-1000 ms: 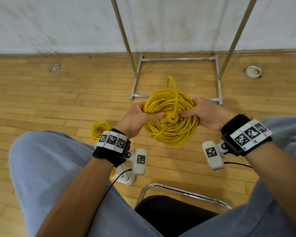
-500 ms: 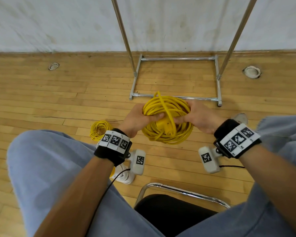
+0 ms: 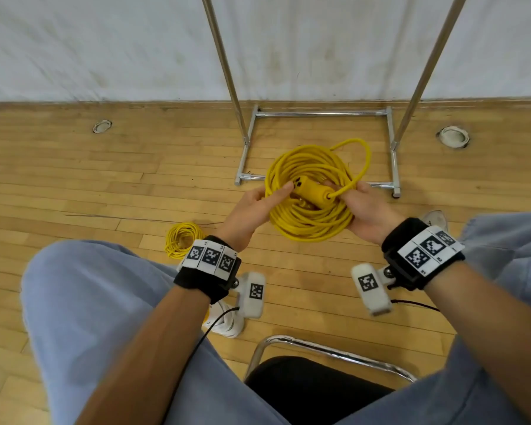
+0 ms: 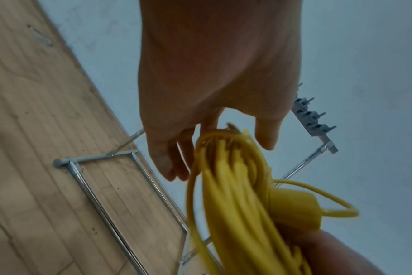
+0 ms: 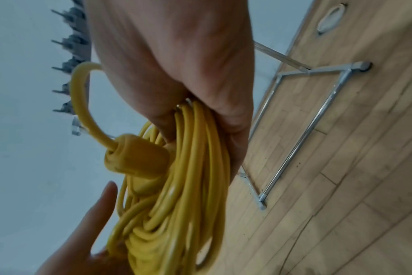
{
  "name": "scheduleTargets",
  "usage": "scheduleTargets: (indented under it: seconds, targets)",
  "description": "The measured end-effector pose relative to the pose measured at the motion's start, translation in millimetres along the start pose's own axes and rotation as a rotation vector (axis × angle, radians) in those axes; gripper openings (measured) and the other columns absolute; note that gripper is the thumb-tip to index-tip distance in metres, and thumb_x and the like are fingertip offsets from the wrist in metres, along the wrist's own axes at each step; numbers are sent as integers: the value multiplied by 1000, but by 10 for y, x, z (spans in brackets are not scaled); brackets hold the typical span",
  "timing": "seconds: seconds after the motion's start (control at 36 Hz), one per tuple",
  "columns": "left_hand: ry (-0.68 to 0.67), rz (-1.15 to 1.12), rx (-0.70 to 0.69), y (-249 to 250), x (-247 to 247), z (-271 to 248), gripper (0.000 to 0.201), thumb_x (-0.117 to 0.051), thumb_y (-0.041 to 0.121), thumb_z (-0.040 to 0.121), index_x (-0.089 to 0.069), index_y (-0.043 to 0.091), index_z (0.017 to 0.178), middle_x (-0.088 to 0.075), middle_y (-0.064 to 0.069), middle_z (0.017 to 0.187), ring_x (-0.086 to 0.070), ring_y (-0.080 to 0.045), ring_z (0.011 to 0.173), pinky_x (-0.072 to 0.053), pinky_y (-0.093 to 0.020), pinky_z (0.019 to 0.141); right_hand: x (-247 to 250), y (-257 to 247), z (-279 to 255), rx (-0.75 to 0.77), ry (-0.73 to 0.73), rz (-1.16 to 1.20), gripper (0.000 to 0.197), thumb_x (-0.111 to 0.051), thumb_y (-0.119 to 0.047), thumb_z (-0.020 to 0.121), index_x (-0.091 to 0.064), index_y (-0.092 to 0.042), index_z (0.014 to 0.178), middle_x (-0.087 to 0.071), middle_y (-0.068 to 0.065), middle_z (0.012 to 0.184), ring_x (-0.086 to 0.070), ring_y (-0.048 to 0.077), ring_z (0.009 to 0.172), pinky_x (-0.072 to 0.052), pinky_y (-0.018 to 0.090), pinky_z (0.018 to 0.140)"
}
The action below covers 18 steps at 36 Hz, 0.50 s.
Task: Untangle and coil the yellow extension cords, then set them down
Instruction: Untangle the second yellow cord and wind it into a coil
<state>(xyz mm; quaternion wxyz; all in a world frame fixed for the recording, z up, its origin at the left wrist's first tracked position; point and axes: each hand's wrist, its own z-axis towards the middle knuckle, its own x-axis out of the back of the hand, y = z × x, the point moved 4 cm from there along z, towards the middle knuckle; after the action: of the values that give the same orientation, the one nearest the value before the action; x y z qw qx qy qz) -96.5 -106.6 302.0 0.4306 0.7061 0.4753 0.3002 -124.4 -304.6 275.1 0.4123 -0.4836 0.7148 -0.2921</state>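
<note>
Looking down past our knees, we see the wooden floor [image 3: 74, 185] running up to the pale wall [image 3: 105, 41], and against that far edge stands the chrome rack frame [image 3: 319, 113], its base bars flat on the boards. Below us sits the black chair seat [image 3: 313, 391]. Up between our hands hangs the big yellow cord coil [image 3: 310, 222], held in the air above the floor, in front of the rack base. Our right hand [image 3: 365, 216] has its fingers curled round the coil's right side, gripping the bundle of loops. Our left hand [image 3: 252, 210] has the left side, thumb stretched across the top, fingers underneath. Across the coil's middle lies its yellow socket end [image 3: 311, 191], a loose loop arcing off it. Down by our left knee, a smaller yellow coil [image 3: 181, 239] lies on the floor.
</note>
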Motion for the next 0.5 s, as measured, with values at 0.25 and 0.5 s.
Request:
scheduleTargets:
  seconds: [0.25,0.5]
  targets:
    - [138,-223,-36,20,-53,40,34,-78,25,89,-66,17,120,-77,-4,112,-73,-20,105,-59,-39,90,-164,-136,-102,0,-121,24,39,-65,-21,99,-64,-6,135,-71,17,127,-69,33,118,-57,50,95]
    - [73,-138,19,17,4,25,37,-79,23,87,-72,4,118,-77,-15,109,-74,-29,102,-58,-41,89,-190,-159,-261,-109,-195,-73,45,-72,-42,90,-70,-19,128,-75,11,121,-74,31,108,-60,51,87]
